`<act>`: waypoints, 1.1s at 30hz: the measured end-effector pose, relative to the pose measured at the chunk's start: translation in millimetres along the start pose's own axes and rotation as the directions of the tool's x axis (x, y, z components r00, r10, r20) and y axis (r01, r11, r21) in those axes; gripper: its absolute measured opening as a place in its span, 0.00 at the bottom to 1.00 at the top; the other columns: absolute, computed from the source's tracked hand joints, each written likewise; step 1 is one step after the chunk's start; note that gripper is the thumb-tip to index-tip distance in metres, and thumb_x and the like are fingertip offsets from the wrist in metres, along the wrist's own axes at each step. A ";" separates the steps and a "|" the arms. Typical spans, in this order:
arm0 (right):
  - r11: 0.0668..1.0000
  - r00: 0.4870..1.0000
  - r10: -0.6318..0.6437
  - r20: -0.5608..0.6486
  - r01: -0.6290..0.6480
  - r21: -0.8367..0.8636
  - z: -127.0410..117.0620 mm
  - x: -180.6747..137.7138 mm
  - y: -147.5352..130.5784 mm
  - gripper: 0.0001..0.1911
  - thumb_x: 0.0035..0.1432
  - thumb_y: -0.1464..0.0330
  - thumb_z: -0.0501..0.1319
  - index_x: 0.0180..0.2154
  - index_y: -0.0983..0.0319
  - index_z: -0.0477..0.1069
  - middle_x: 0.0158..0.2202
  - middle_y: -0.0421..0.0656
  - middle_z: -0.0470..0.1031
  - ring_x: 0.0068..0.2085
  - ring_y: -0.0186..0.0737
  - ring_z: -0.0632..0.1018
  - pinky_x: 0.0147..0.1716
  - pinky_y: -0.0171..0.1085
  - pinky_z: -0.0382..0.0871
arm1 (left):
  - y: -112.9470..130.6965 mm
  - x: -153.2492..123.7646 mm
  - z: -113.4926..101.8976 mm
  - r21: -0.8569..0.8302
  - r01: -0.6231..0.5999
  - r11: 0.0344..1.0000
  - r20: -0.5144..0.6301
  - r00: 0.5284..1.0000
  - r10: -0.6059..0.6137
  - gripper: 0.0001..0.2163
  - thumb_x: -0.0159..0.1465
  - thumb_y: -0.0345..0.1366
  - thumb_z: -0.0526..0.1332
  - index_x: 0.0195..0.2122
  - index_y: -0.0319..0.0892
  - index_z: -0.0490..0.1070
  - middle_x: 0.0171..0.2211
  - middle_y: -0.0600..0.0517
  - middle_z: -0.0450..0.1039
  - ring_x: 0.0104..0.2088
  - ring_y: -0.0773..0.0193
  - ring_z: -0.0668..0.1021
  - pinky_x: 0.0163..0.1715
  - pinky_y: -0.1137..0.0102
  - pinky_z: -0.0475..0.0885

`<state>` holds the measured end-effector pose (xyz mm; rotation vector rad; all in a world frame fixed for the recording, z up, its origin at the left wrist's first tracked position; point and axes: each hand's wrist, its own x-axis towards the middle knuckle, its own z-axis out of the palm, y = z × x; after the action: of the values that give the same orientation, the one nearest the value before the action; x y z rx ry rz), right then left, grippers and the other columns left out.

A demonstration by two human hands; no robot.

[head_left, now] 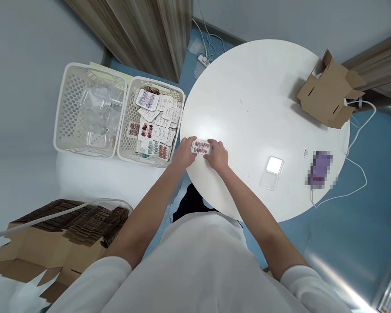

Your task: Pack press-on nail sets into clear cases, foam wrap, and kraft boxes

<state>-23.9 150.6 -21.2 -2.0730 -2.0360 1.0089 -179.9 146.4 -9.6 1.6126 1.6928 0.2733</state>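
Observation:
Between my two hands, at the near left edge of the round white table [263, 95], is a card of press-on nails [201, 147] with two rows of pinkish, patterned nails facing up. My left hand [184, 152] grips its left end, fingers curled over the edge. At the card's right end, my right hand [217, 155] holds it between thumb and fingers. Farther right on the table lies a small clear plastic case [269, 181], its lid folded back and a bright white square in one half.
Left of the table stand a white basket [124, 141] full of nail cards and another basket [60, 115] with clear plastic cases. An open cardboard box [326, 95] sits at the table's far right, near a blurred purple item [321, 168] with a cable. Flattened cartons [52, 248] lie lower left.

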 end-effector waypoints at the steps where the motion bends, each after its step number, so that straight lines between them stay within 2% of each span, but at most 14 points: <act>1: 1.000 1.000 -0.006 -0.005 0.006 0.011 0.0 -1.1 0.4 0.28 0.46 0.68 0.62 0.50 0.54 0.56 0.43 0.44 0.64 0.42 0.43 0.69 0.41 0.45 0.60 | 1.1 -0.8 0.3 -0.009 -0.004 1.000 0.000 1.000 0.004 0.26 0.52 0.27 0.59 0.53 0.43 0.57 0.42 0.47 0.61 0.38 0.60 0.70 0.37 0.66 0.67; 6: 0.986 0.993 -0.107 -0.048 0.112 0.122 7.0 -11.3 6.7 0.27 0.50 0.70 0.58 0.52 0.57 0.54 0.44 0.44 0.66 0.41 0.42 0.70 0.44 0.47 0.58 | 1.9 -5.6 6.6 -0.021 -0.034 0.999 -0.038 0.999 0.033 0.26 0.53 0.26 0.56 0.54 0.41 0.55 0.41 0.47 0.62 0.38 0.59 0.70 0.35 0.65 0.67; 10: 0.945 0.981 -0.184 -0.068 0.196 0.263 9.8 -20.0 17.8 0.30 0.50 0.73 0.57 0.55 0.58 0.51 0.44 0.45 0.66 0.40 0.40 0.70 0.46 0.46 0.60 | 1.0 -13.7 13.1 -0.021 -0.094 0.995 -0.079 0.993 0.092 0.27 0.52 0.26 0.57 0.54 0.41 0.54 0.41 0.46 0.62 0.41 0.57 0.69 0.39 0.63 0.67; 13: 0.902 0.966 -0.249 -0.069 0.257 0.346 0.1 -30.0 30.8 0.32 0.50 0.73 0.57 0.56 0.57 0.50 0.44 0.45 0.64 0.42 0.41 0.69 0.44 0.44 0.64 | 8.8 -25.6 17.9 -0.044 -0.147 0.988 -0.070 0.987 0.144 0.29 0.51 0.27 0.58 0.55 0.41 0.53 0.41 0.47 0.63 0.41 0.58 0.69 0.40 0.63 0.67; 16: 0.881 0.962 -0.266 -0.064 0.269 0.389 -18.6 -49.4 50.6 0.35 0.49 0.72 0.59 0.57 0.55 0.48 0.44 0.45 0.63 0.41 0.41 0.69 0.42 0.43 0.67 | 28.7 -41.4 28.1 -0.058 -0.213 0.975 -0.075 0.975 0.209 0.29 0.52 0.28 0.58 0.56 0.42 0.52 0.41 0.48 0.63 0.40 0.60 0.69 0.41 0.64 0.67; 20: 0.883 0.975 -0.212 -0.073 0.223 0.413 -46.1 -90.4 92.8 0.35 0.50 0.72 0.57 0.58 0.53 0.47 0.44 0.44 0.63 0.35 0.37 0.71 0.39 0.43 0.69 | 67.8 -61.9 57.6 -0.063 -0.305 0.950 -0.035 0.952 0.303 0.29 0.53 0.30 0.59 0.56 0.43 0.51 0.40 0.48 0.63 0.40 0.60 0.69 0.40 0.64 0.68; 26: 0.897 0.985 -0.113 -0.131 0.158 0.413 -74.1 -145.6 178.3 0.34 0.51 0.70 0.57 0.58 0.52 0.47 0.41 0.43 0.65 0.37 0.39 0.71 0.39 0.44 0.69 | 128.7 -69.7 120.4 -0.064 -0.401 0.914 0.122 0.905 0.406 0.27 0.55 0.33 0.58 0.56 0.45 0.52 0.39 0.48 0.64 0.41 0.59 0.69 0.40 0.62 0.68; 30: 0.900 0.987 -0.056 -0.152 0.116 0.420 -88.7 -157.1 229.4 0.33 0.49 0.69 0.60 0.56 0.54 0.51 0.41 0.43 0.66 0.40 0.42 0.70 0.41 0.45 0.68 | 164.3 -60.8 156.0 -0.046 -0.445 0.894 0.219 0.869 0.444 0.28 0.54 0.35 0.60 0.56 0.44 0.54 0.42 0.47 0.63 0.41 0.58 0.69 0.40 0.62 0.68; 33: 0.902 0.988 -0.063 -0.143 0.118 0.415 -97.8 -155.1 256.3 0.34 0.48 0.67 0.61 0.56 0.55 0.52 0.41 0.44 0.66 0.42 0.43 0.69 0.43 0.46 0.66 | 181.1 -53.7 173.2 -0.002 -0.461 0.887 0.259 0.857 0.446 0.30 0.52 0.35 0.62 0.56 0.44 0.53 0.44 0.46 0.62 0.43 0.57 0.69 0.41 0.61 0.67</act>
<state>260.5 15.7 -5.5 -1.7524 -1.6525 1.1472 64.0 69.4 6.0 1.9920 1.1211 0.2349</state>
